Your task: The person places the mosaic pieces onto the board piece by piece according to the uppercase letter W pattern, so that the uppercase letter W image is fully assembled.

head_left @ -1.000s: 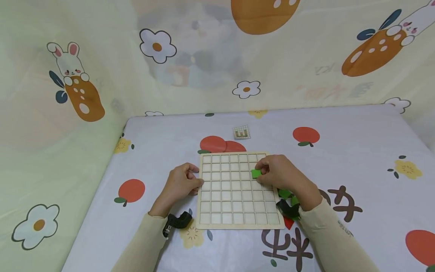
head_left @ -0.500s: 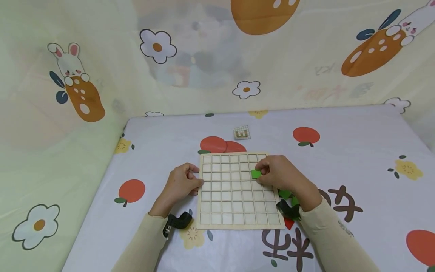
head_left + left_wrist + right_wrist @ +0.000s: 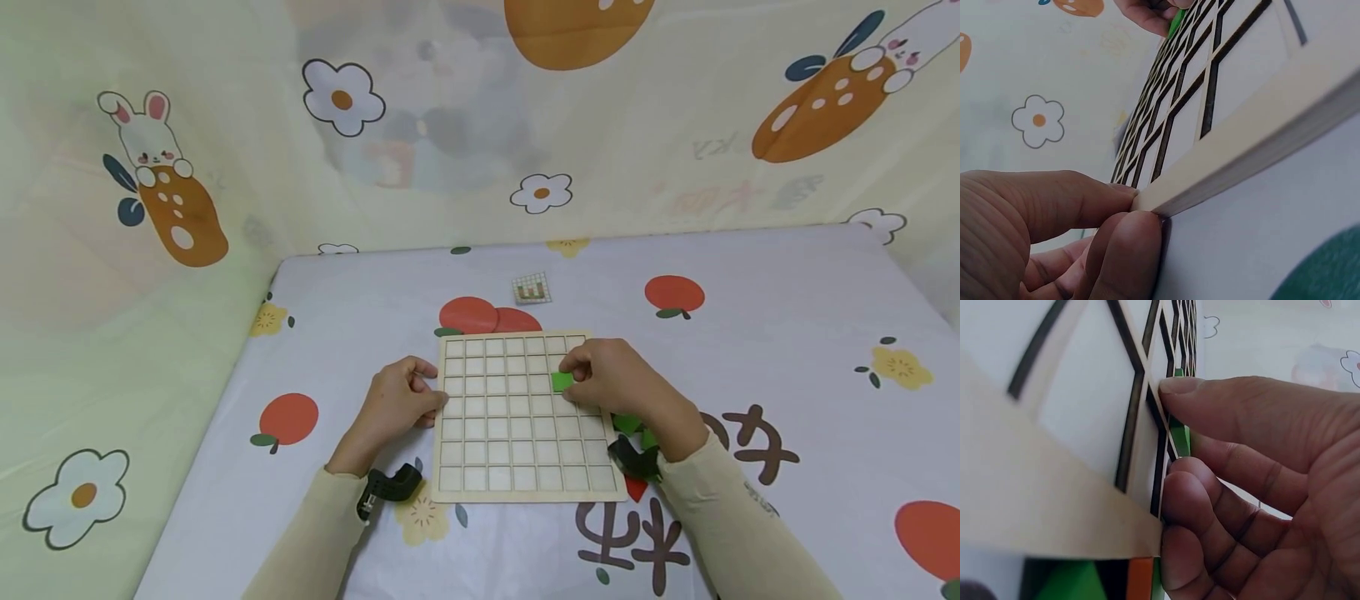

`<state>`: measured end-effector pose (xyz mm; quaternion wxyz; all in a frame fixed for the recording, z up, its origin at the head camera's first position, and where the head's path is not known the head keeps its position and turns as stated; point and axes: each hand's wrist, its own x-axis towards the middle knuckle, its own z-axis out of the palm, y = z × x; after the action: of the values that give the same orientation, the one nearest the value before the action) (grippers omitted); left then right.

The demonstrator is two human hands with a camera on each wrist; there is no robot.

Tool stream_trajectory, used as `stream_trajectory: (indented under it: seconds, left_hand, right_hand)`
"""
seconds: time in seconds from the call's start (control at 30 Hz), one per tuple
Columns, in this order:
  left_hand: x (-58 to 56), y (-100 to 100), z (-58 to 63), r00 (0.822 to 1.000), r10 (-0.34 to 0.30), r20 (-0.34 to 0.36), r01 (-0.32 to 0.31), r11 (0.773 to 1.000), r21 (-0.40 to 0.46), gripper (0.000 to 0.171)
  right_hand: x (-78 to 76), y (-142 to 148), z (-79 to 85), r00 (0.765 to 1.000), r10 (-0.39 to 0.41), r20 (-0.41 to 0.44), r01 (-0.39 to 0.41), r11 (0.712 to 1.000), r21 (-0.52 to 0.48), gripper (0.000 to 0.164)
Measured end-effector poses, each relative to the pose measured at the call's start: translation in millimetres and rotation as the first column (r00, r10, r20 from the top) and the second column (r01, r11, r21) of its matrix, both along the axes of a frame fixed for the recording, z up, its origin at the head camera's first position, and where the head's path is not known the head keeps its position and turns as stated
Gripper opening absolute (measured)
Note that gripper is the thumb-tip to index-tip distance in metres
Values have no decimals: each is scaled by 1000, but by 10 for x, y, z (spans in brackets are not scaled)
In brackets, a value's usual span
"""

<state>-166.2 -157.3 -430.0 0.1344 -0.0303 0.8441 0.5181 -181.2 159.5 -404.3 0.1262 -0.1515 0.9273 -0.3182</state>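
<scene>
A pale wooden grid board lies flat on the table in the head view. At its left edge, my left hand pinches the rim, thumb on top and index finger at the side, as the left wrist view shows. My right hand reaches over the board's right side and pinches a green square tile at an upper-right cell. Up close in the right wrist view, the thumb lies on the green tile; whether it is fully seated in the cell cannot be told.
Loose green pieces and a red piece lie by the board's right edge, partly under my right wrist. Behind the board sits a small grid-patterned card. A patterned cloth wall rises at the back.
The whole head view has shifted slightly. Relative to the board, the green tile appears a touch further left and flatter. Both hands keep their holds.
</scene>
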Motion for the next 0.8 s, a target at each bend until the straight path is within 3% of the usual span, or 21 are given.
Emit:
stream_trajectory:
  seconds: [0.5, 0.67, 0.8]
  left_hand:
    - [-17, 22, -7, 1000, -10, 4, 10, 1000, 17, 32]
    - [-18, 17, -20, 1000, -5, 14, 4, 1000, 18, 32]
    - [-7, 2, -16, 1000, 5, 18, -5, 1000, 10, 32]
  right_hand:
    - [17, 60, -5, 1000, 8, -29, -9, 999, -54, 33]
    - [16, 161, 60, 999, -32, -32, 30, 996, -81, 34]
    - [-1, 318, 119, 994, -91, -61, 88, 995, -45, 31]
